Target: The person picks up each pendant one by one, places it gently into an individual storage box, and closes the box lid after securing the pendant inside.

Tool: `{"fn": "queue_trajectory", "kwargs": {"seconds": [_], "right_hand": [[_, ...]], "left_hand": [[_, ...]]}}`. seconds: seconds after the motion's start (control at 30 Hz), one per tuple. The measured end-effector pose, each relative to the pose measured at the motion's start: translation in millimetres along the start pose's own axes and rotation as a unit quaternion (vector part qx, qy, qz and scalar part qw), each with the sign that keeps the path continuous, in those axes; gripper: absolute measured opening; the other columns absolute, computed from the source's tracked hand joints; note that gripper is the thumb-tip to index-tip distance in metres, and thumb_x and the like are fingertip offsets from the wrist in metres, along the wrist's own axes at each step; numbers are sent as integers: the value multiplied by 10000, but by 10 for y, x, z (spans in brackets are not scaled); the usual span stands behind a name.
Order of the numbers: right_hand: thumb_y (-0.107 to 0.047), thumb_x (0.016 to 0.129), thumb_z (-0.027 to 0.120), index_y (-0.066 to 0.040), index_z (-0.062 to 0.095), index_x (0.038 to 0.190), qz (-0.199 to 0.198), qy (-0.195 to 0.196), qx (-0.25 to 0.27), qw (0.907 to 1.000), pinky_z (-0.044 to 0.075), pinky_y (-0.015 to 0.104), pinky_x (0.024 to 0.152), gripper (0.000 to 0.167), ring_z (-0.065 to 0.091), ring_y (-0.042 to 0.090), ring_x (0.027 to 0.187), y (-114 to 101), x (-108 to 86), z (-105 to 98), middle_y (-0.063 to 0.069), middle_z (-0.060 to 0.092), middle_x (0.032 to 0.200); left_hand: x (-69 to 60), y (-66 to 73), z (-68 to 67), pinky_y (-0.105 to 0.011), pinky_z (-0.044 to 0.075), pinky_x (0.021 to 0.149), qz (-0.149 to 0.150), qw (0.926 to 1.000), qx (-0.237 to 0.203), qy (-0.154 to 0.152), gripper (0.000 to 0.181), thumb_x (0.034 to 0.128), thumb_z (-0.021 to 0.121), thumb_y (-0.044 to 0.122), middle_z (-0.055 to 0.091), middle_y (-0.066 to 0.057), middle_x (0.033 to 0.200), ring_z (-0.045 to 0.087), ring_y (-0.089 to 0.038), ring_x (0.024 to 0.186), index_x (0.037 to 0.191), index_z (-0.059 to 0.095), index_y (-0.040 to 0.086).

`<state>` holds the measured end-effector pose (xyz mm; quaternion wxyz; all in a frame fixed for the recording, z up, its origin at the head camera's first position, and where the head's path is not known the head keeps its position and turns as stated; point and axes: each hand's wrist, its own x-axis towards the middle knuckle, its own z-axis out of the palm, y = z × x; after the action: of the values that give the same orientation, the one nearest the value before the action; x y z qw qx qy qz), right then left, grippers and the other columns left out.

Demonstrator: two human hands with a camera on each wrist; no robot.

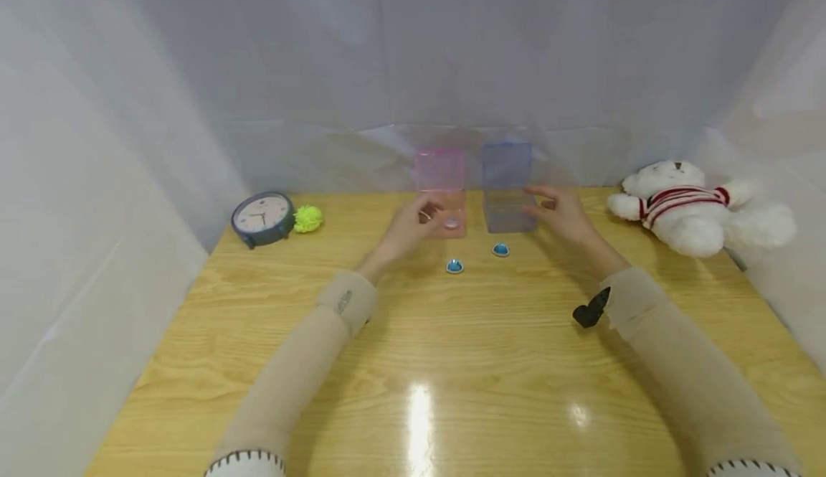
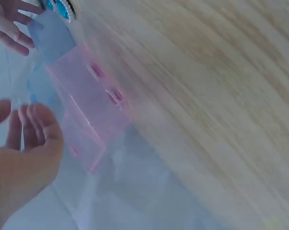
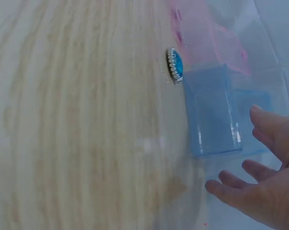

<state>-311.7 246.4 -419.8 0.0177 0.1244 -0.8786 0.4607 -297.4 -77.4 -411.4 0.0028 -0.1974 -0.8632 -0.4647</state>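
A pink transparent box stands with its lid raised, a small pinkish oval piece inside. My left hand is at its left side, fingers loosely bent; in the left wrist view the hand holds nothing. Beside the pink box is a blue transparent box, lid up. My right hand is spread at its right edge; in the right wrist view the hand is empty, close to the blue box. Two blue gems with pale rims lie in front of the boxes.
A round clock and a yellow-green fuzzy ball are at the back left of the wooden table. At the back right lies a white plush toy in a striped top. A pale sheet hangs behind.
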Motion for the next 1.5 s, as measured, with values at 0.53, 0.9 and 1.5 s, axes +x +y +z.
{"fn": "queue_trajectory", "kwargs": {"seconds": [0.53,0.9,1.5], "right_hand": [[-198,1055,649,-61,482,1569,1519,29,1141,9818,626,197,903,558,572,359,1392,112,-28,110,156,431,1667],[-186,1061,639,-36,482,1560,1452,138,1002,9842,573,494,1098,544,553,395,1422,11,-96,144,204,439,1644],[-169,1045,664,0,535,1507,1257,339,662,9893,650,340,932,509,601,415,1371,33,-110,187,226,507,1589]], "left_hand": [[-160,61,283,-418,546,1083,419,9622,1533,-2211,412,960,747,81,675,-142,1298,627,-282,1188,1352,632,33],[-176,105,320,-403,496,1192,455,9418,2472,-2232,372,975,742,111,692,-115,1367,627,-275,1299,1336,679,43],[-170,94,329,-363,557,1112,709,9333,2715,-2239,330,931,749,77,682,-112,1317,645,-253,1212,1258,720,45]]}}
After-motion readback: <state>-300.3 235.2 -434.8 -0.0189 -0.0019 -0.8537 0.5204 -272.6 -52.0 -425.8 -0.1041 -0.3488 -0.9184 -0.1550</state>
